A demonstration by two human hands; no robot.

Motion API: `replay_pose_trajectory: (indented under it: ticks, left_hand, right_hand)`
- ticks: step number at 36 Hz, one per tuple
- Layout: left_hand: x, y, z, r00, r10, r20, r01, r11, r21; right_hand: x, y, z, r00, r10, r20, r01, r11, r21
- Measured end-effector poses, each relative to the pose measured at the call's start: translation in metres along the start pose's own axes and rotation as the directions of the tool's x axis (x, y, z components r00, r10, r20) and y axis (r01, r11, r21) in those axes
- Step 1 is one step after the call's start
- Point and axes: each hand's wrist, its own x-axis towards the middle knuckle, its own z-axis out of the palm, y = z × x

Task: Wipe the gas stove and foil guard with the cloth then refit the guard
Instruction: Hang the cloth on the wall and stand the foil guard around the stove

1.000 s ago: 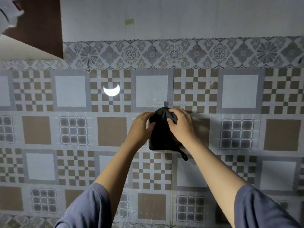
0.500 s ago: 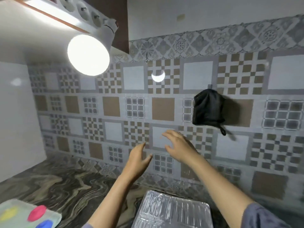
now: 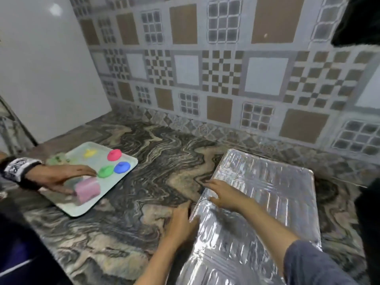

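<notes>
The foil guard (image 3: 267,202) lies flat on the counter (image 3: 144,202). The right hand (image 3: 226,196) reaches forward and presses its near-left part, fingers straight and slightly apart. The left hand (image 3: 181,221) rests against its left edge, fingers together, thumb on the foil. The cloth (image 3: 357,23) hangs on the wall, upper right.

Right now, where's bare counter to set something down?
Free: marbled stone counter between pale rectangular tray and silver foil guard, back to tiled wall. Crowded: tray, with coloured lids, pink block, another person's hand; left hand and right hand at the guard's left edge.
</notes>
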Motion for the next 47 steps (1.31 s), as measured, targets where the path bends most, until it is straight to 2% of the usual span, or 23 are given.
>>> replay_pose_trajectory:
  ticks: [3,7,17,25,32,40,47]
  left_hand:
    - [-0.007,-0.008,0.013,1.000,-0.006,-0.024,0.007,0.998,0.057]
    - [-0.009,-0.012,0.022,0.998,-0.013,-0.060,0.017,0.998,0.067]
    - [-0.002,-0.008,0.024,0.984,-0.156,-0.080,0.144,0.979,-0.141]
    - [0.004,0.003,0.009,0.975,-0.183,-0.128,0.146,0.957,-0.250]
    - [0.014,0.039,-0.066,0.961,-0.008,-0.277,-0.077,0.953,-0.293]
    - [0.019,0.095,-0.163,0.887,0.262,-0.379,-0.326,0.938,-0.114]
    - [0.017,0.118,-0.209,0.820,0.422,-0.387,-0.459,0.888,-0.005]
  right_hand:
    - [0.006,-0.004,0.019,0.997,-0.071,0.038,0.073,0.996,-0.049]
    - [0.014,0.000,0.032,0.988,-0.075,0.137,0.093,0.987,-0.132]
    - [0.041,-0.007,0.016,0.967,-0.126,0.221,0.173,0.963,-0.208]
    - [0.037,-0.016,-0.018,0.968,-0.173,0.182,0.208,0.958,-0.195]
    - [0.021,-0.045,-0.090,0.979,-0.204,-0.017,0.195,0.956,-0.221]
    - [0.000,-0.082,-0.179,0.934,-0.231,-0.274,0.170,0.959,-0.228]
    - [-0.036,-0.089,-0.226,0.894,-0.193,-0.404,0.109,0.969,-0.220]
